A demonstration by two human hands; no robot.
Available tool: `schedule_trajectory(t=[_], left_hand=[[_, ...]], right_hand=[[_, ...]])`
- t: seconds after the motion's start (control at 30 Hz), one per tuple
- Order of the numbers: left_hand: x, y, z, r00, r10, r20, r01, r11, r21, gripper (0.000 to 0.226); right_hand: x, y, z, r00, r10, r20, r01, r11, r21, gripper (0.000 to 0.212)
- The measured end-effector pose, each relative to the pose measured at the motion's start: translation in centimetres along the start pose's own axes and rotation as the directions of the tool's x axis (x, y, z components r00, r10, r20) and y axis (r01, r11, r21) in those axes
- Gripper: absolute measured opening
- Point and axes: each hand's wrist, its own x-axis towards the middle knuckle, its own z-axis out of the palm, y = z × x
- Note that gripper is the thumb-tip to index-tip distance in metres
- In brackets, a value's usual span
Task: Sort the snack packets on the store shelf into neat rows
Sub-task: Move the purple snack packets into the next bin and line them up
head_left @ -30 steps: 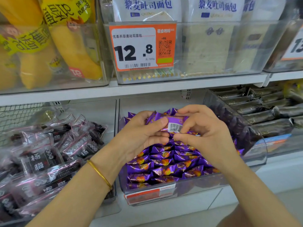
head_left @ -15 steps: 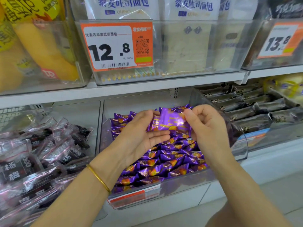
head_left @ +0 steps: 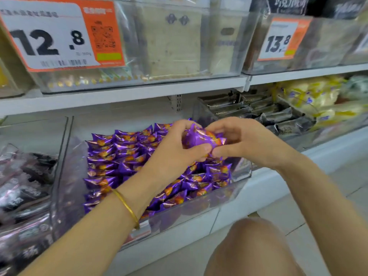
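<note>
Both my forearms reach up from below and meet over the clear bin [head_left: 65,176] on the lower shelf [head_left: 268,176]. My left hand [head_left: 175,154], with a thin gold bangle [head_left: 127,208] on its wrist, curls its fingers over the top of one purple packet [head_left: 199,137] while the thumb props it from beneath. My right hand [head_left: 249,144] pinches the packet's other end, fingers bent over the top and thumb below, so the two thumb tips nearly touch under it.

The packet is lifted clear of the pile, above the back right part of the bin. It is shiny purple foil with an orange picture on the face, puffed in the middle, and its crimped edge pokes out towards my right hand.

Under it the other purple packets [head_left: 119,156] lie overlapped in rows on the left side and more loosely towards the front right. My bare knee [head_left: 254,246] shows at the bottom.
</note>
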Motion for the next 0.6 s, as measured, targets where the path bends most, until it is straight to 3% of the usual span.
schedule_trajectory(t=[0.07, 0.13, 0.27, 0.37, 0.5, 0.6], left_hand=[[0.3, -0.4, 0.6, 0.999, 0.015, 0.047, -0.019, 0.995, 0.099, 0.031], [0.4, -0.8, 1.0, 0.995, 0.015, 0.099, -0.034, 0.981, 0.193, 0.027], [0.7, -1.8, 1.7, 0.985, -0.022, 0.171, -0.049, 0.915, 0.4, 0.026], [0.8, -2.8, 2.3, 0.98, -0.038, 0.194, -0.068, 0.856, 0.512, 0.035], [0.8, -3.5, 2.7, 0.975, 0.003, 0.223, -0.152, 0.742, 0.653, 0.029], [1.0, -3.2, 2.3, 0.977, 0.034, 0.21, -0.167, 0.734, 0.659, 0.025]], right_hand=[[-0.4, 0.9, -1.2, 0.999, 0.021, 0.033, -0.018, 0.994, -0.104, 0.043], [-0.6, 1.4, -2.4, 0.994, 0.035, 0.1, 0.0, 0.944, -0.331, 0.041], [-0.4, 2.0, -2.8, 0.966, 0.038, 0.256, 0.161, 0.684, -0.711, 0.045], [-0.6, 2.8, -2.2, 0.958, 0.017, 0.287, 0.233, 0.541, -0.808, 0.045], [-0.8, 3.5, -1.4, 0.935, -0.015, 0.354, 0.343, 0.282, -0.896, 0.037], [-0.9, 3.8, -1.3, 0.916, -0.02, 0.4, 0.396, 0.197, -0.897, 0.035]])
